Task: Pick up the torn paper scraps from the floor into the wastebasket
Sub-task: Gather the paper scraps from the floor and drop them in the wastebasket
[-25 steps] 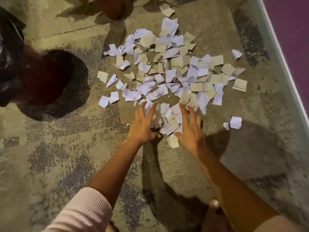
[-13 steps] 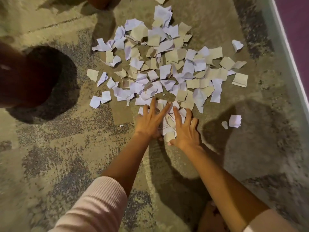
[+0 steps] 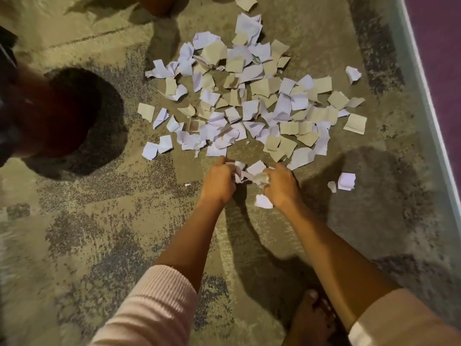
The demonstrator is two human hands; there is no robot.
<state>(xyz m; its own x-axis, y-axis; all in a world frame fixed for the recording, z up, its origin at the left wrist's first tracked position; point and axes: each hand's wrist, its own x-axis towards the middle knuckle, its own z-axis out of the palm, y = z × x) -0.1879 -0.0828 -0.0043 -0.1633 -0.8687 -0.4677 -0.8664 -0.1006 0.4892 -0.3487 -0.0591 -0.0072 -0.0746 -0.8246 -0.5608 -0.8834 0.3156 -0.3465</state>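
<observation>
Your left hand (image 3: 218,179) and right hand (image 3: 282,186) are clamped together on a bunch of paper scraps (image 3: 249,174) at the pile's near edge. Squeeze firmly before lifting toward the wastebasket (image 3: 37,116) at left; one loose scrap (image 3: 263,202) lies below.

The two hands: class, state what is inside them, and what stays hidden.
The left hand and right hand are closed around a bunch of paper scraps, white and tan, poking out between them. How many scraps lie within the closed fingers is hidden.
</observation>
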